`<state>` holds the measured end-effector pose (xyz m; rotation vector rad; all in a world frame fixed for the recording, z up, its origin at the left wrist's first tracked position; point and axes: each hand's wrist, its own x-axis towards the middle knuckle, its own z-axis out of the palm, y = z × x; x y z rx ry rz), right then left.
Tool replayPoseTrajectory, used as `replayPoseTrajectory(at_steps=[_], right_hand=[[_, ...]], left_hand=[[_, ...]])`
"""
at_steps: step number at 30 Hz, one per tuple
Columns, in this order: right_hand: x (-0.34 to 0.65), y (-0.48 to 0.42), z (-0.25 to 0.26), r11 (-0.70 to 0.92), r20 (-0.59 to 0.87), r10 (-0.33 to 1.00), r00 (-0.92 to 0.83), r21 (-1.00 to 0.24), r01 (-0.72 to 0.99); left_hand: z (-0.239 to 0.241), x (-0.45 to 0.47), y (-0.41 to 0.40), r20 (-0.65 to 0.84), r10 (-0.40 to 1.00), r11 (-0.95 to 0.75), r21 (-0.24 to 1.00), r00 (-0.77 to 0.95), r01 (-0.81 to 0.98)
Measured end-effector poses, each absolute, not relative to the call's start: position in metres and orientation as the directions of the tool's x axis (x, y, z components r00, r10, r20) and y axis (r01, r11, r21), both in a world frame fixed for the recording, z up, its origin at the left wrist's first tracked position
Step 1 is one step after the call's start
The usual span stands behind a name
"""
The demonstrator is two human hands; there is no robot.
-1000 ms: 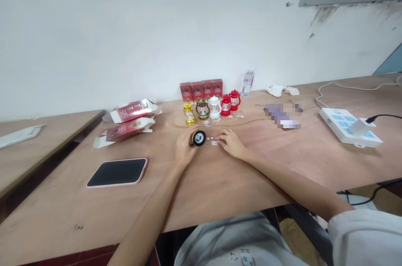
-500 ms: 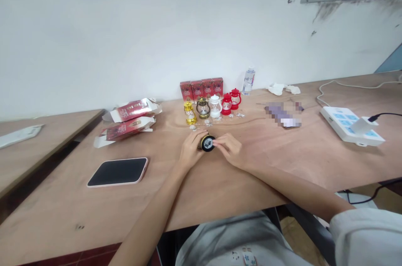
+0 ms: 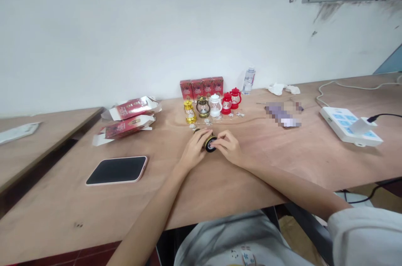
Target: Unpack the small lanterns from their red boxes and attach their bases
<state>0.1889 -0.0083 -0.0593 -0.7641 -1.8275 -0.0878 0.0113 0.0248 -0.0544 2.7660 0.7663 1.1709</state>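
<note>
My left hand (image 3: 194,148) is closed round a small dark bronze lantern (image 3: 206,145), tipped so its round base faces me. A pale disc with dark marks shows on that base. The thumb and fingers of my right hand (image 3: 230,148) are pressed together at the base's right edge; whether they pinch anything small is hidden. Beyond my hands stand a gold lantern (image 3: 189,112), a bronze lantern (image 3: 203,107), a white lantern (image 3: 215,106) and two red lanterns (image 3: 226,104). Small clear and silvery scraps (image 3: 207,121) lie in front of them.
Red boxes (image 3: 197,88) stand against the wall by a water bottle (image 3: 249,80). Opened red cartons (image 3: 130,127) and a phone (image 3: 117,170) lie left. To the right are crumpled tissues (image 3: 277,89), a blurred purplish item (image 3: 279,114) and a white power strip (image 3: 348,125).
The lantern's base has turned and shifted slightly right. My left fingers have moved further over it, and my right fingertips now cover more of the base's disc.
</note>
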Motion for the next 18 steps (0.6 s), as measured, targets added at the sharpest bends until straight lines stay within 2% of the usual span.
replayPoseTrajectory(at_steps=[5,10,15,18], right_hand=[[0.189,-0.004,-0.062,0.764,0.83,0.541,-0.135,-0.418,0.492],[0.191,-0.005,-0.059,0.754,0.818,0.566,-0.098,-0.466,0.464],[0.196,-0.004,-0.055,0.713,0.796,0.605,-0.032,-0.523,0.466],[0.2,0.004,-0.058,0.631,0.726,0.688,-0.015,-0.588,0.505]], left_hand=[[-0.053,0.012,0.024,0.628,0.467,-0.873,0.215,0.622,0.439],[-0.05,0.012,0.022,0.622,0.514,-0.85,0.277,0.591,0.448],[-0.047,0.012,0.021,0.641,0.615,-0.786,0.453,0.459,0.42],[-0.044,0.011,0.022,0.648,0.692,-0.717,0.566,0.317,0.407]])
